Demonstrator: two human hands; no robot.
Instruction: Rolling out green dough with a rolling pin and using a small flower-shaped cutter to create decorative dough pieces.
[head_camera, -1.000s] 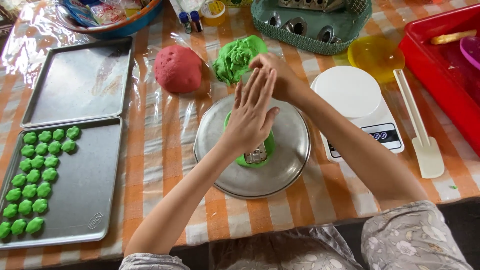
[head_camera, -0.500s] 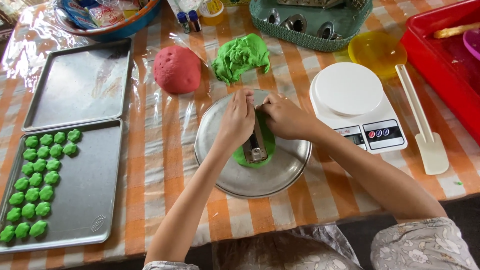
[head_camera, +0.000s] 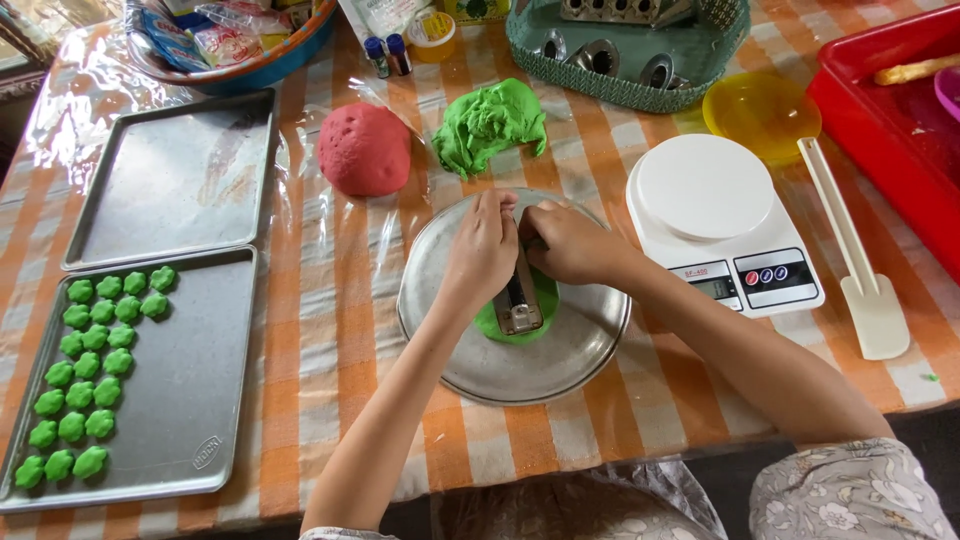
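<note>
On the round metal plate (head_camera: 560, 365) lies a flattened piece of green dough (head_camera: 490, 322) with a small metal cutter (head_camera: 518, 306) pressed on it. My left hand (head_camera: 483, 247) and my right hand (head_camera: 566, 243) meet over the far end of the cutter, fingers pinched on it. A larger lump of green dough (head_camera: 488, 125) and a red dough ball (head_camera: 364, 148) rest on plastic film behind the plate.
At the left, a baking tray (head_camera: 180, 400) holds several green dough shapes, with a bare tray (head_camera: 175, 180) behind it. A white kitchen scale (head_camera: 720, 225), a white spatula (head_camera: 855, 260), a yellow lid (head_camera: 762, 112), a green basket (head_camera: 630, 45) and a red tray (head_camera: 890, 110) lie to the right.
My hands, pressed palm to palm over the plate a second ago, came down and closed on the cutter lying on the flattened green dough.
</note>
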